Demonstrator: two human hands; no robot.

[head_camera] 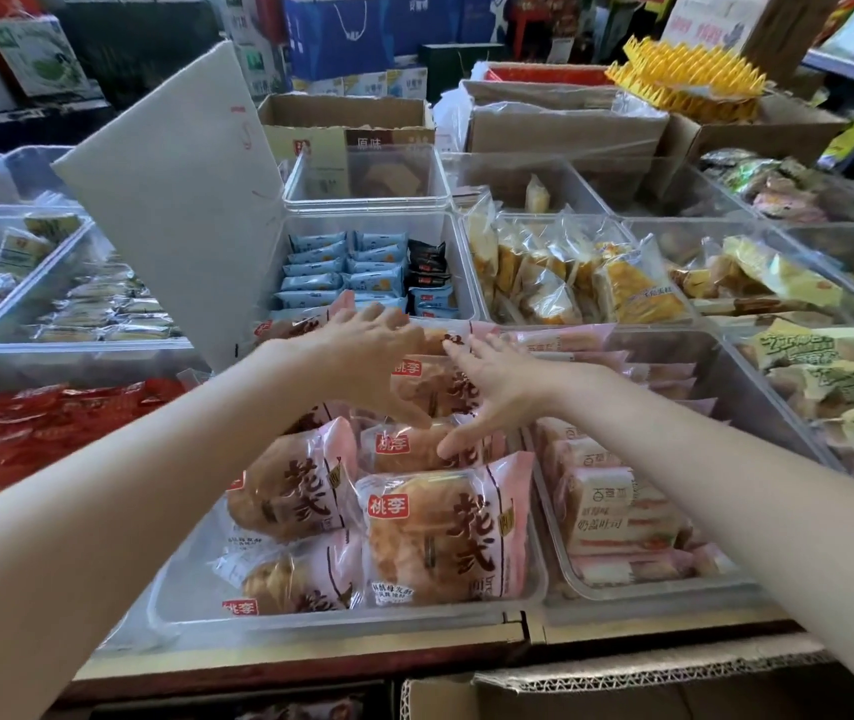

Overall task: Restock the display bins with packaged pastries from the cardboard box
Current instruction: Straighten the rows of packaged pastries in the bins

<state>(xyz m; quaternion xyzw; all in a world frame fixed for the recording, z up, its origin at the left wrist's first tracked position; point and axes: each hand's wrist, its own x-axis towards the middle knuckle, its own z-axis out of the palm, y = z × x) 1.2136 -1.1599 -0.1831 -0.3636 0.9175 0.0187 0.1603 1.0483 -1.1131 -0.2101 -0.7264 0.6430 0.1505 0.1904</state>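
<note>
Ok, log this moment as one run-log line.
stage: arranging packs in bin | left hand: open, over pink pastry packs | right hand: open, over same packs | clear bin: part filled | cardboard box: at bottom edge

Glossy pink plastic wrappers [448, 532]; clear, smooth plastic bins [342, 618]; rough corrugated cardboard box [622, 683], near; matt white board [175, 200], far left.
</note>
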